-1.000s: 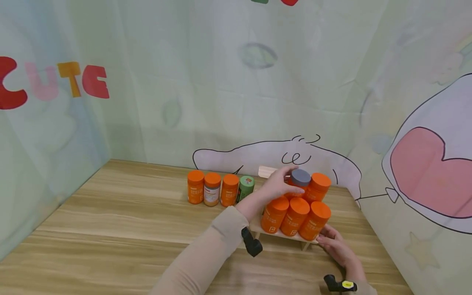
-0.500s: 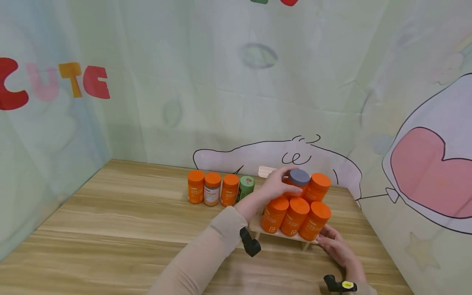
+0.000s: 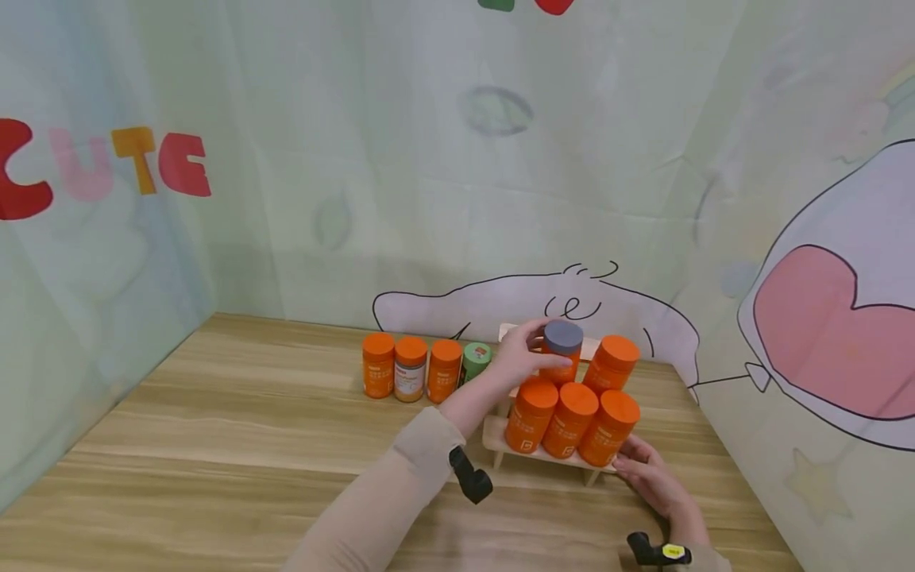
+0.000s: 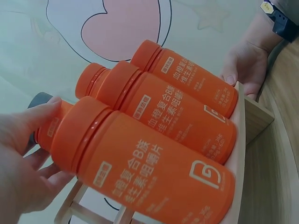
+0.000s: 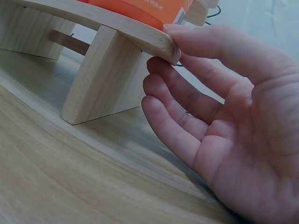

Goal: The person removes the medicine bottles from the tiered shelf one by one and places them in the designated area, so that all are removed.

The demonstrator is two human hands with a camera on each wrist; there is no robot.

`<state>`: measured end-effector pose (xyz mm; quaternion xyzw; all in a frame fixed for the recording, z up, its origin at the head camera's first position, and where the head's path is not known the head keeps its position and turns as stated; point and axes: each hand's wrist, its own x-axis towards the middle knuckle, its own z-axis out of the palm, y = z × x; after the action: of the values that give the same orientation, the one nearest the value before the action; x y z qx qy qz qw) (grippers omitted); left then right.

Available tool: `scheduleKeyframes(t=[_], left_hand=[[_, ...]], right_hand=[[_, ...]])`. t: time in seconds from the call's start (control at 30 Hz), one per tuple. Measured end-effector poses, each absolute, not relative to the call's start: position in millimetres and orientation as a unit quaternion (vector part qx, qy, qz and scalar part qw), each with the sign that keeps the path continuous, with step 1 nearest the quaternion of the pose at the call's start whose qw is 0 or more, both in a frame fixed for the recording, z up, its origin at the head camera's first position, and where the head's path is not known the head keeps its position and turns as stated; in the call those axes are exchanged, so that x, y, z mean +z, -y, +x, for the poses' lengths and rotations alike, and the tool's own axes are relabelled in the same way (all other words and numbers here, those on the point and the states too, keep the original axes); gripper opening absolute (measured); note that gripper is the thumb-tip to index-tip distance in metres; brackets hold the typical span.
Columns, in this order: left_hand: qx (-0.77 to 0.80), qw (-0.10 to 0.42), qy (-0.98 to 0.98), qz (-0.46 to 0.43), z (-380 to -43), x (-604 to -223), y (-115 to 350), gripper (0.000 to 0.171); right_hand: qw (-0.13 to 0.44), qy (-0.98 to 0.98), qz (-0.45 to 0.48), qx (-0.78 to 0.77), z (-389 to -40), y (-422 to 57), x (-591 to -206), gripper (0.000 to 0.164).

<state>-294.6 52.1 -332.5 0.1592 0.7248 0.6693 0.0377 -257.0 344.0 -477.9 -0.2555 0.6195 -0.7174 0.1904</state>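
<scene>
My left hand (image 3: 516, 357) grips an orange bottle with a grey lid (image 3: 563, 338) over the middle tier of a small stepped wooden rack (image 3: 496, 435). Beside it, to the right, stands an orange-capped bottle (image 3: 613, 359). Three more orange bottles (image 4: 154, 163) fill the front tier, upright in a row with their printed labels outward. In the left wrist view the held bottle is partly hidden behind this row. My right hand (image 5: 224, 102) pinches the right end of the front shelf board (image 5: 159, 44), thumb on top and fingers beneath.
Left of the rack, a row stands on the wooden table (image 3: 236, 445): an orange bottle (image 3: 378, 365), a white-labelled bottle with an orange cap (image 3: 411, 369), another orange bottle (image 3: 445, 371) and a green one (image 3: 476, 357). Printed cloth (image 3: 429, 175) hangs behind and at both sides.
My left hand has shifted left with the grey-lidded bottle, widening the gap to the orange-capped bottle on its right. My right hand has stayed at the rack's corner.
</scene>
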Motion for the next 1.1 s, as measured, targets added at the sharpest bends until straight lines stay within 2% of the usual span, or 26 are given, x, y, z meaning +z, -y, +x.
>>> scheduleKeyframes(t=[0.33,0.77,1.1], left_hand=[[0.691,0.007,-0.699,0.185,-287.7,-320.8,-26.0,0.067],[0.677,-0.089,-0.705,0.192,-283.8,-305.3,13.4,0.067],[0.669,-0.153,-0.712,0.149,-279.4,-310.3,54.7,0.066]], right_hand=[[0.186,-0.625,-0.245,-0.718,-257.5,-344.0,-476.3,0.052],[0.186,-0.623,-0.251,-0.717,-257.0,-344.2,-475.8,0.053],[0.191,-0.636,-0.233,-0.71,-255.9,-345.8,-478.3,0.05]])
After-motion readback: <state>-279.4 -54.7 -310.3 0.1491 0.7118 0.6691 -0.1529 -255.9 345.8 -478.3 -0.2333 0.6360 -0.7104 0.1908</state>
